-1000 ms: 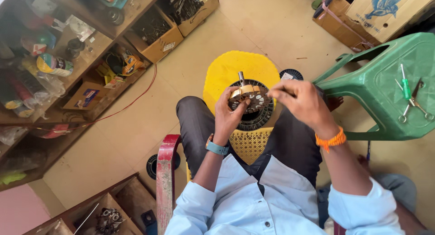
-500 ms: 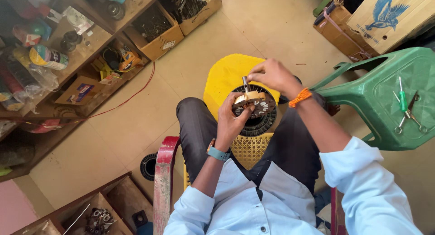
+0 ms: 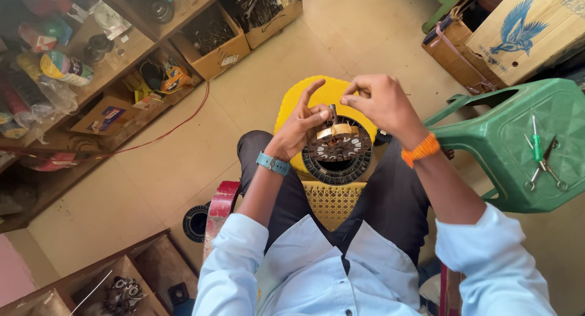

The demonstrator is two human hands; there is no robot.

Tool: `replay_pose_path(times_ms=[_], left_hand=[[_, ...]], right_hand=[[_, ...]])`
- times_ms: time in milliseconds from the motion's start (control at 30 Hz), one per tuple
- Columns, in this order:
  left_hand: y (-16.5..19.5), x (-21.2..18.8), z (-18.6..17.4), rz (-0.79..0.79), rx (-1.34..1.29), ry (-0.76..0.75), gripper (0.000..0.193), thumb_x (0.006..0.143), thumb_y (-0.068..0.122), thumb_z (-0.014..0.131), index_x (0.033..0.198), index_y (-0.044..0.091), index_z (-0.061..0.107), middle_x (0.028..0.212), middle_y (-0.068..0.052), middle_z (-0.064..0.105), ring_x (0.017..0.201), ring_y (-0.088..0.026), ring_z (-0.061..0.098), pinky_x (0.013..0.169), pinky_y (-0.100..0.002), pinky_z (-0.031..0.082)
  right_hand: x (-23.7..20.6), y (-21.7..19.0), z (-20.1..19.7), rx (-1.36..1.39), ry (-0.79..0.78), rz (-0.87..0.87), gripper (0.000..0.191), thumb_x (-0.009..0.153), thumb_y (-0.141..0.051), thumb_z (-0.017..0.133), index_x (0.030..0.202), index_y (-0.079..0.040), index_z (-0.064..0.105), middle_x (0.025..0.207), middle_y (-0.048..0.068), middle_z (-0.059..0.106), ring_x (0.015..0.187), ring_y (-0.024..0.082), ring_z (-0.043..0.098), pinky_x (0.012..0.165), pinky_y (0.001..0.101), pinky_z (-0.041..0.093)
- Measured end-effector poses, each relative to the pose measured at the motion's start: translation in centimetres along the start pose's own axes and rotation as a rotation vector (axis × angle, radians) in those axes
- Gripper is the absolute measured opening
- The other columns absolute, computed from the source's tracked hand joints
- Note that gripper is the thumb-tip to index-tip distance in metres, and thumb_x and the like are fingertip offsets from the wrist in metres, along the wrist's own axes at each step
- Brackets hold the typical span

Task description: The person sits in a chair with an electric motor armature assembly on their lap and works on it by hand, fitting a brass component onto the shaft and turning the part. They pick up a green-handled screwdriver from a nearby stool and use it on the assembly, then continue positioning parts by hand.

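Head view: left hand [image 3: 300, 124] pinching the upright shaft of the round black motor stator [image 3: 337, 150] sitting on the yellow stool [image 3: 291, 112], right hand [image 3: 378, 99] pinching fine wire above, apparently; slackened tension is risking a loose, snagging winding.

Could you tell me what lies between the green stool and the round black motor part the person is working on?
In the head view, the right hand's forearm, with an orange wristband, crosses between the green stool and the round black motor part.
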State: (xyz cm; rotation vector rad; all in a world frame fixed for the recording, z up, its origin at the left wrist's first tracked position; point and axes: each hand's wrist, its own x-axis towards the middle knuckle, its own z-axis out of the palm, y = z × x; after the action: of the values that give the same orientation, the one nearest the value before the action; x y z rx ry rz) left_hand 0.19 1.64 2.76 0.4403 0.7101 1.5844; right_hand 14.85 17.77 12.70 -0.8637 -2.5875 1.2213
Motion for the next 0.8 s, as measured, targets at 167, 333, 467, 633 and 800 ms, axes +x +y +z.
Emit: replay_pose_path(times_ms=[167, 333, 467, 633, 800], left_hand=[[-0.7, 0.7, -2.2, -0.002, 0.067, -0.061, 0.044, 0.100, 0.010, 0.071, 0.141, 0.007, 0.054, 0.100, -0.001, 0.067, 0.094, -0.011, 0.064, 0.088, -0.028, 0.053], [-1.0, 2.0, -3.7, -0.014, 0.149, -0.148, 0.031, 0.099, 0.009, 0.072, 0.129, 0.008, 0.063, 0.100, 0.000, 0.069, 0.095, -0.010, 0.065, 0.090, -0.027, 0.054], [-1.3, 3.6, -4.5, -0.034, 0.192, -0.196, 0.026, 0.102, 0.008, 0.072, 0.127, 0.005, 0.066, 0.098, 0.002, 0.067, 0.090, -0.008, 0.063, 0.082, -0.025, 0.052], [-1.0, 3.8, -4.6, -0.073, 0.301, -0.253, 0.024, 0.102, 0.008, 0.072, 0.124, 0.004, 0.066, 0.099, -0.001, 0.070, 0.091, -0.009, 0.064, 0.085, -0.025, 0.053], [1.2, 1.1, -2.1, -0.132, 0.304, 0.001, 0.034, 0.098, 0.020, 0.070, 0.129, 0.007, 0.063, 0.107, -0.002, 0.071, 0.100, -0.012, 0.066, 0.090, -0.029, 0.056]], right_hand=[[-6.8, -4.6, -1.7, 0.230, 0.079, -0.001, 0.010, 0.093, -0.014, 0.072, 0.092, -0.004, 0.073, 0.065, 0.005, 0.060, 0.061, 0.005, 0.048, 0.053, 0.0258, 0.038], [-11.8, -7.5, 2.0, 0.093, 0.209, -0.134, 0.007, 0.091, -0.009, 0.074, 0.091, -0.003, 0.072, 0.068, 0.008, 0.066, 0.054, 0.007, 0.059, 0.051, 0.0260, 0.044], [-13.7, -6.5, 4.6, 0.019, 0.328, -0.119, 0.007, 0.092, -0.007, 0.074, 0.093, -0.001, 0.071, 0.073, 0.013, 0.069, 0.059, 0.013, 0.066, 0.052, 0.0295, 0.047], [-16.1, -3.6, 7.9, 0.088, 0.280, 0.029, 0.006, 0.091, -0.007, 0.072, 0.090, -0.001, 0.073, 0.065, 0.011, 0.069, 0.052, 0.014, 0.067, 0.047, 0.0312, 0.046], [-19.6, 0.6, 10.4, 0.110, 0.282, 0.030, 0.008, 0.090, -0.008, 0.072, 0.089, 0.000, 0.072, 0.067, 0.010, 0.069, 0.053, 0.010, 0.064, 0.047, 0.0271, 0.046]])
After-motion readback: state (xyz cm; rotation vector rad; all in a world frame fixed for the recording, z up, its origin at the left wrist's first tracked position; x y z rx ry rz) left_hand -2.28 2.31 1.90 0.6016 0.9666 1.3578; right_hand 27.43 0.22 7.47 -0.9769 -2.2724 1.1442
